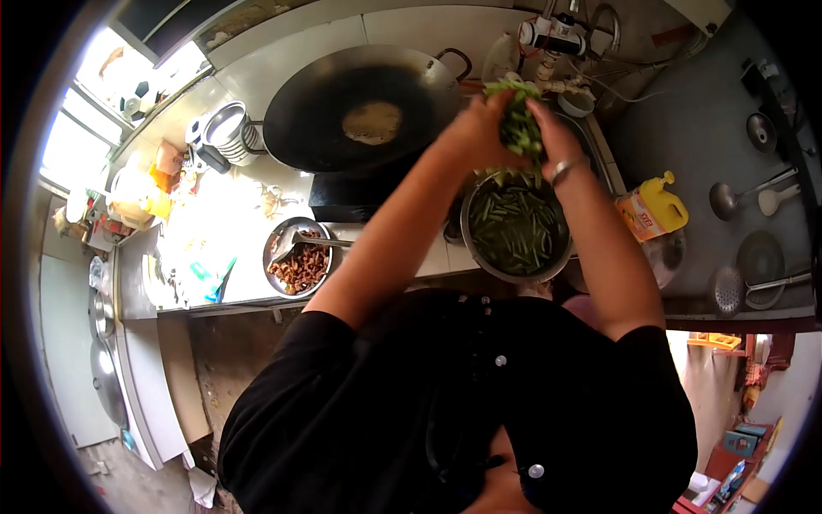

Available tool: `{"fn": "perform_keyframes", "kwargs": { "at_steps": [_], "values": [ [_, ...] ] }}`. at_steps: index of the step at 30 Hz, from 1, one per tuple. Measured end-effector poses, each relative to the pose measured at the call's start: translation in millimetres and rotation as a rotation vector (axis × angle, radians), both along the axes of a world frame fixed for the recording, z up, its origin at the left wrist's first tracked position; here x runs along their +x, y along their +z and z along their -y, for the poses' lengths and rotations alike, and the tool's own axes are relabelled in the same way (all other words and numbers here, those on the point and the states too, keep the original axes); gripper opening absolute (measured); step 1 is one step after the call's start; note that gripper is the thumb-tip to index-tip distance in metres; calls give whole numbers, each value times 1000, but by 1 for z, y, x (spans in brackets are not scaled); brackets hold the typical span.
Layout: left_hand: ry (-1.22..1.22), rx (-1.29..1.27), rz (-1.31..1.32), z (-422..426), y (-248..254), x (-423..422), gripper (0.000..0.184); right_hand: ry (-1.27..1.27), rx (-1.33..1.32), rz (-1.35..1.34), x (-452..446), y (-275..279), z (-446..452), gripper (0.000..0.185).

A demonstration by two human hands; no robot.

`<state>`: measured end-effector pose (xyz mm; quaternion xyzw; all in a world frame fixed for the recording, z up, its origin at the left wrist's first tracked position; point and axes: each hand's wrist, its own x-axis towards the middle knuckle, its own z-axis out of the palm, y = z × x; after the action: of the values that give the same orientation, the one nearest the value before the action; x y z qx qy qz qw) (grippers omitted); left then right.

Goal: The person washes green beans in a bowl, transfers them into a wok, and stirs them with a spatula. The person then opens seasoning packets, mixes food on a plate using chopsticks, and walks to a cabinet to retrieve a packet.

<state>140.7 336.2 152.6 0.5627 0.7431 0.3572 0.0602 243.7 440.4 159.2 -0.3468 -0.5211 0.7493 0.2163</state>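
A bunch of cut green vegetable pieces (521, 128) is held up between my two hands. My left hand (482, 130) cups it from the left and my right hand (555, 133), below which a bracelet shows at the wrist, presses in from the right. Some pieces hang at the lower side of the bunch. Just beneath is a metal basin (467, 224) of water with many more slender green pieces (514, 224) in it. Left of my hands sits a large dark wok (308, 111) with a little liquid, perhaps oil, at its bottom.
A bowl of brown chopped food (300, 267) with a metal spatula (291, 242) stands on the counter at left. A yellow jug (655, 210) is right of the basin. Ladles (726, 200) hang at the right; a faucet (612, 32) is behind my hands.
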Motion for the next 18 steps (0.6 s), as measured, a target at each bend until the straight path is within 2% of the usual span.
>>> {"fn": "perform_keyframes", "kwargs": {
  "at_steps": [1, 3, 5, 6, 7, 8, 9, 10, 11, 13, 14, 16, 17, 18],
  "values": [
    [38, 72, -55, 1, 2, -18, 108, 92, -6, -97, -23, -8, -13, 56],
    [91, 76, -28, 21, 19, -48, 108, 225, -17, -140, -56, 25, 11, 54],
    [141, 73, -3, 39, 24, -74, 108, 314, 71, -117, -98, 14, 10, 55],
    [263, 17, -50, 47, 19, -87, 105, 298, 125, 37, -125, -4, 3, 59],
    [385, -42, -96, 54, 11, -100, 103, 306, 118, 34, -131, -1, 18, 59],
    [392, -53, -96, 62, 4, -113, 103, 256, 37, 22, -136, 0, 34, 62],
    [467, -46, -206, 67, -5, -128, 96, 206, -41, 11, -138, 6, 46, 66],
    [537, -44, -314, 77, -9, -137, 90, 262, -30, -7, -137, 10, 54, 69],
    [505, 31, -339, 88, -12, -148, 72, 261, -43, -2, -137, 5, 54, 69],
    [625, -99, -341, 109, 7, -155, 56, 434, 330, -22, -134, -1, 44, 63],
    [623, -104, -339, 116, 17, -158, 56, 445, 534, -26, -132, -3, 35, 58],
    [692, 136, -457, 125, 42, -156, 35, 404, 601, -68, -115, 4, 24, 51],
    [692, 131, -451, 124, 53, -149, 35, 368, 669, -109, -103, 5, 20, 45],
    [679, 240, -435, 120, 68, -127, 28, 370, 666, -104, -90, 1, 14, 45]
  ]
}}
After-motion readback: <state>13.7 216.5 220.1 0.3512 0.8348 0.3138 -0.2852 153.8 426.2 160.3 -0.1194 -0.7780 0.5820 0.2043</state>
